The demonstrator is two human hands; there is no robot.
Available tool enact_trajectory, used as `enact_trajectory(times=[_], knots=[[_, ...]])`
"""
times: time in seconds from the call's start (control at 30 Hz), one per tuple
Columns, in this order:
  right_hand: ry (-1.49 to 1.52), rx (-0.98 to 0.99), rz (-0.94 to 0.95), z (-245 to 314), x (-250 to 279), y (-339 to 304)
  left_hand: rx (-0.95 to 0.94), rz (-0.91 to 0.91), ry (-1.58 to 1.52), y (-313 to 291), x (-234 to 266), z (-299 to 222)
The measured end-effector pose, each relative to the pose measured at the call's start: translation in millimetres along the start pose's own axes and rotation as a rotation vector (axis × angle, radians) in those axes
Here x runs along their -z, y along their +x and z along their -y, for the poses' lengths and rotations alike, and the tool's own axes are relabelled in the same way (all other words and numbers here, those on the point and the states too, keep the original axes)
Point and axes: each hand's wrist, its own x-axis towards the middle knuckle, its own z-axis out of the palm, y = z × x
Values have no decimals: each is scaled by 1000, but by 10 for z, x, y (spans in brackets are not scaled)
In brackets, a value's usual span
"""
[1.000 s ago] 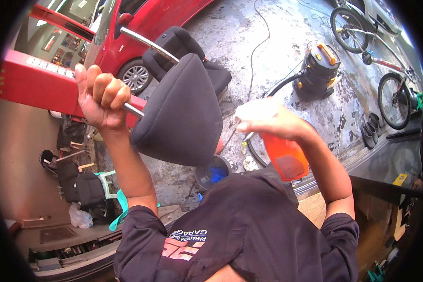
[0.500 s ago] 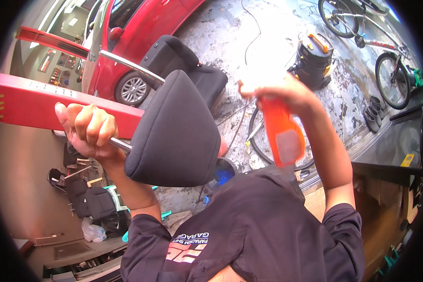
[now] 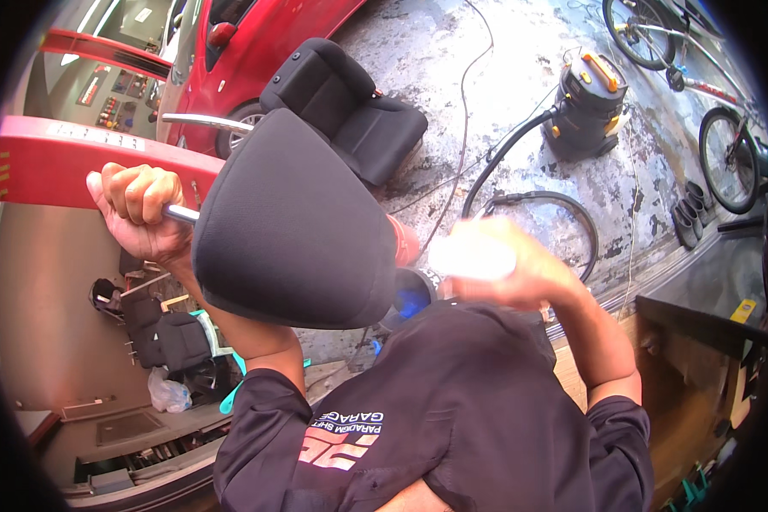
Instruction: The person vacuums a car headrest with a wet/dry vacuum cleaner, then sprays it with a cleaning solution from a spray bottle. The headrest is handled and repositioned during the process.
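A dark grey fabric headrest (image 3: 294, 226) is held up in front of me, its two metal posts pointing left. My left hand (image 3: 141, 209) is closed round the nearer post. My right hand (image 3: 520, 264) is in front of my chest, to the right of the headrest and apart from it. Its fingers are curled round a pale, overexposed thing, smeared by glare and motion, whose kind I cannot make out.
A black car seat (image 3: 346, 107) lies on the floor beside a red car (image 3: 273, 34). Behind my left hand runs a red beam (image 3: 60, 162). A vacuum cleaner (image 3: 584, 111) with its hose, a dark bucket (image 3: 411, 294), a reddish container (image 3: 405, 239) and a bicycle (image 3: 730, 158) stand around.
The orange spray bottle that my right hand held no longer shows. That hand has come lower and nearer my chest. The headrest has shifted left and turned its broad face more toward me.
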Motion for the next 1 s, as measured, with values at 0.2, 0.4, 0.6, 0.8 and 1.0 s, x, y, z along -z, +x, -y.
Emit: enact_trajectory(times=[0.2, 0.4, 0.6, 0.8, 1.0], knots=[[45, -241, -164, -156, -42, 7, -40, -96, -40, 45, 142, -235], [118, -236, -411, -327, -106, 2, -72, -244, 134, 111, 206, -329], [-293, 85, -364, -114, -365, -12, -294, -522, 317, 245, 689, -196], [-461, 296, -673, -113, -572, 354, -549, -834, 793, 519, 807, 928], [-537, 135, -566, -471, -775, 559, -689, -740, 1210, 690, 1024, 1457]])
